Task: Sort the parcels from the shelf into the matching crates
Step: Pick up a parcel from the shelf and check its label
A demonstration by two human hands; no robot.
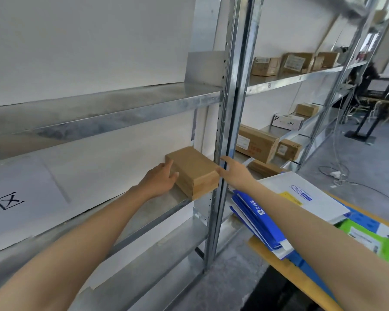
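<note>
Brown cardboard parcel, plain, lying flat on a galvanised shelf board, at the right end of the bay, hard against the upright post and close to the white back wall. Left hand laid against the parcel's left face, fingers nearly straight and only lightly bent over the top edge, not wrapped round it. Right hand spread wide, fingers straight, in front of the post at the parcel's right near corner, holding nothing; thumb at the cardboard edge, contact impossible to tell. White sheet with large black printed characters, fixed to the wall at the left. Lower right, under the right forearm: white mailer on a slanting stack of blue mailers, green packet beside them. Neighbouring bay to the right: large labelled carton, white box further back, row of small cartons on the shelf above.
</note>
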